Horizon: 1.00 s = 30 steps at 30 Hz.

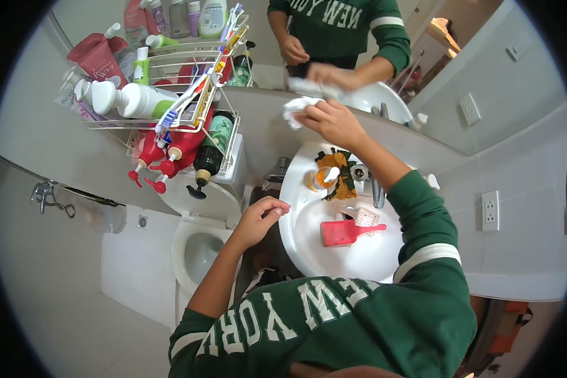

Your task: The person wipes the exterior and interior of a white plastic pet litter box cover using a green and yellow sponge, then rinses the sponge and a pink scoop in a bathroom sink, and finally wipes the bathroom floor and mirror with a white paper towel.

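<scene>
My right hand [329, 121] is closed around a crumpled white tissue or cloth [302, 112]. It presses this against the mirror [258, 70] above the sink, where the reflected hand is smeared by motion. My left hand [261, 220] hovers by the left rim of the white sink [288, 236], fingers curled together with nothing visible in them. In the basin lie a pink perforated scoop [340, 233] and a paler pink perforated piece [366, 217]. Toward the back of the sink stand an orange bottle with a white pump [324, 178] and a brown and dark green item [343, 183].
A white wire rack [189, 57], loaded with bottles, tubes and toothbrushes, stands left of my right hand. Below it is a toilet [201, 249] with its lid raised. The faucet [377, 192] sits under my right forearm. A wall outlet [490, 211] is at the right.
</scene>
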Tool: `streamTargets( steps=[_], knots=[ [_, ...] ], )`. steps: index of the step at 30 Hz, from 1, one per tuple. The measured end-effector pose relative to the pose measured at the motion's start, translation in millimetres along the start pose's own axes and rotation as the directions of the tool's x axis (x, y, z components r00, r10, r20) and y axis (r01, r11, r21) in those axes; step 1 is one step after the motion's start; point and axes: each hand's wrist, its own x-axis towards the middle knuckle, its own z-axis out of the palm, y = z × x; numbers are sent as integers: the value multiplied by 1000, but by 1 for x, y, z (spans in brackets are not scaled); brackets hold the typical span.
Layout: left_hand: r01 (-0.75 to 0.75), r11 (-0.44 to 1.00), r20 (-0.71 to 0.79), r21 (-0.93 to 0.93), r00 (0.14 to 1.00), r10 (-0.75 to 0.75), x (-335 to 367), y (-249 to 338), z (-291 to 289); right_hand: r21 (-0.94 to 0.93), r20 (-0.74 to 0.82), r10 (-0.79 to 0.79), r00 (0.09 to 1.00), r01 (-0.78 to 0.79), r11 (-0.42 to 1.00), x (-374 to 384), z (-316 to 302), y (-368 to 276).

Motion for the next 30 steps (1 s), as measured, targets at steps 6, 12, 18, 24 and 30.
streamTargets(
  steps=[6, 12, 18, 24, 30],
  knots=[
    [-14, 1000, 122, 28, 992, 11, 19, 9, 8, -195, -206, -200, 958, 160, 968, 135, 3, 19],
    [9, 998, 47, -59, 999, -7, 23, -19, 15, -88, -86, -111, 990, 104, 991, 113, 20, 16],
    [67, 997, 45, -36, 997, -66, 22, -6, 35, -71, 30, 45, 999, -43, 997, -77, -29, 61],
    [170, 985, 16, -22, 985, -170, 17, -11, 79, -85, 238, 365, 900, -354, 931, -285, -113, 113],
    [126, 992, 173, 26, 977, -128, 43, 10, 164, -223, 149, 549, 822, -513, 829, -415, -153, 125]
  ],
)
